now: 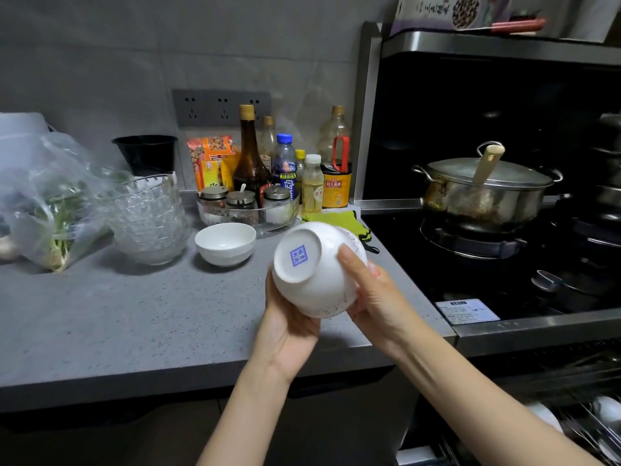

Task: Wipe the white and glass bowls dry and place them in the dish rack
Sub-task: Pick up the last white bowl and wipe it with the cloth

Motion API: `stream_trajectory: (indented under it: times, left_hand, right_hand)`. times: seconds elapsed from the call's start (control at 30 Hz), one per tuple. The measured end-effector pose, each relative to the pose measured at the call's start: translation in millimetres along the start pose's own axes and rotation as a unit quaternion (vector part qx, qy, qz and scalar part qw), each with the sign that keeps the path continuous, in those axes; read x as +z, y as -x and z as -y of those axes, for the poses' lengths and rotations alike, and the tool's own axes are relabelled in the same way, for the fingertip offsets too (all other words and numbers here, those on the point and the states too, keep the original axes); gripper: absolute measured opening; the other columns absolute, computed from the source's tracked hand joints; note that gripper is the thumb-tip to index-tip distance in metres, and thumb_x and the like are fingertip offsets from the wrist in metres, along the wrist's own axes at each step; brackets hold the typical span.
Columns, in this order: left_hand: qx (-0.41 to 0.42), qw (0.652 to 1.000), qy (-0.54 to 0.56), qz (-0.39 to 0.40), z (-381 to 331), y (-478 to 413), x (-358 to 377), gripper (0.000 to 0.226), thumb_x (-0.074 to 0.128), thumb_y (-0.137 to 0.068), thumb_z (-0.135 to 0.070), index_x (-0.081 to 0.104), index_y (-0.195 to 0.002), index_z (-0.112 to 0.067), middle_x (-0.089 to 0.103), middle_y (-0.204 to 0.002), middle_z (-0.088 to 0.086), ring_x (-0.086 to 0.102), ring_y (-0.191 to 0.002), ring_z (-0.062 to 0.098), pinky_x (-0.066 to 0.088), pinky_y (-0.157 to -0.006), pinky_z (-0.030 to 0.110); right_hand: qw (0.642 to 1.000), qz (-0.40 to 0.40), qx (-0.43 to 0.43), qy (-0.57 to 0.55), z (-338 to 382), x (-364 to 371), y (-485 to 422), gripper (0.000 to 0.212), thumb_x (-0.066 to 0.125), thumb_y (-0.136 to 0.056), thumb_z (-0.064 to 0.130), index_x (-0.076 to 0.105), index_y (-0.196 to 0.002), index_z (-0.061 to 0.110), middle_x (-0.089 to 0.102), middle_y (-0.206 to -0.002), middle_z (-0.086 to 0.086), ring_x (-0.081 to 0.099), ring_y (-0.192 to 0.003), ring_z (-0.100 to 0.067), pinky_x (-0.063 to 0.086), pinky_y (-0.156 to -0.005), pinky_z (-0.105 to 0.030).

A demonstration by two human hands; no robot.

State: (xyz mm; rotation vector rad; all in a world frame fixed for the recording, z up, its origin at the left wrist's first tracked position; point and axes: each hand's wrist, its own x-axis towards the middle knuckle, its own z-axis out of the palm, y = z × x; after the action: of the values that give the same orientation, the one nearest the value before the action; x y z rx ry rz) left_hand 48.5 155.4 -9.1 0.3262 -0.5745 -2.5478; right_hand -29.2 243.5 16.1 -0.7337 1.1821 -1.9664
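A white bowl [314, 274] with a blue stamp on its base is held tipped over the counter's right end, base toward me. My left hand [289, 326] cups it from below. My right hand [373, 294] grips its right side, with a bit of pink showing behind the fingers. A second white bowl [225, 243] sits upright on the grey counter [134, 324]. A stack of several glass bowls [149, 220] stands to its left. The dish rack [591, 428] is a pulled-out wire drawer at the bottom right with white dishes in it.
Condiment bottles and jars [268, 183] crowd the back wall, with a yellow-green cloth [339, 220] beside them. A plastic bag of greens [47, 210] lies at the left. A lidded steel pot [484, 193] sits on the black stove at the right.
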Motion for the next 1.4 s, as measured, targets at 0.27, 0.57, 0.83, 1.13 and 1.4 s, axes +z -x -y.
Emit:
stream_trajectory:
  times: [0.27, 0.57, 0.83, 1.13, 1.4]
  left_hand:
    - [0.12, 0.99, -0.053, -0.055, -13.9, -2.8, 6.9, 0.033, 0.041, -0.099, -0.042, 0.066, -0.092, -0.02, 0.075, -0.078, -0.001, 0.071, -0.069, 0.008, 0.051, -0.076, 0.034]
    - [0.123, 0.983, -0.122, -0.062, -11.1, -7.5, 3.9, 0.037, 0.041, -0.099, -0.044, 0.064, -0.106, -0.016, 0.075, -0.091, 0.003, 0.07, -0.078, 0.009, 0.053, -0.072, 0.03]
    - [0.189, 0.961, -0.162, -0.119, -11.9, -1.1, 9.7, 0.033, 0.05, -0.096, -0.041, 0.065, -0.101, -0.013, 0.075, -0.085, 0.007, 0.071, -0.072, 0.014, 0.055, -0.066, 0.031]
    - [0.177, 0.961, -0.187, -0.101, -9.4, 7.6, 16.6, 0.035, 0.049, -0.096, -0.042, 0.066, -0.096, -0.011, 0.075, -0.079, 0.007, 0.071, -0.069, 0.014, 0.058, -0.064, 0.029]
    - [0.164, 0.97, -0.154, -0.092, -15.9, 2.6, 23.3, 0.054, 0.046, -0.094, -0.052, 0.063, -0.117, -0.007, 0.071, -0.109, 0.016, 0.07, -0.097, 0.027, 0.056, -0.087, 0.043]
  right_hand:
    - [0.994, -0.046, 0.096, -0.035, -13.2, -16.4, -1.0, 0.031, 0.061, -0.081, 0.038, 0.076, -0.093, 0.013, 0.072, -0.101, -0.008, 0.065, -0.084, -0.019, 0.055, -0.089, -0.033]
    - [0.863, -0.021, -0.374, 0.339, -0.5, -2.9, 4.5, 0.035, 0.046, -0.094, 0.039, 0.064, -0.119, 0.022, 0.063, -0.125, 0.006, 0.054, -0.122, -0.012, 0.043, -0.096, -0.022]
    - [0.649, -0.03, -0.462, 0.604, -17.1, -11.4, -4.0, 0.044, 0.032, -0.103, 0.025, 0.05, -0.137, 0.004, 0.045, -0.146, -0.007, 0.035, -0.14, -0.016, 0.033, -0.113, -0.036]
    - [0.615, -0.009, -0.466, 0.636, -11.3, -2.6, 2.7, 0.045, 0.03, -0.103, 0.024, 0.045, -0.14, 0.004, 0.041, -0.149, -0.007, 0.029, -0.143, -0.018, 0.023, -0.118, -0.039]
    - [0.598, -0.01, -0.503, 0.625, -26.1, -1.2, 10.5, 0.046, 0.033, -0.101, 0.024, 0.039, -0.144, 0.008, 0.032, -0.153, -0.008, 0.024, -0.145, -0.026, 0.024, -0.116, -0.05]
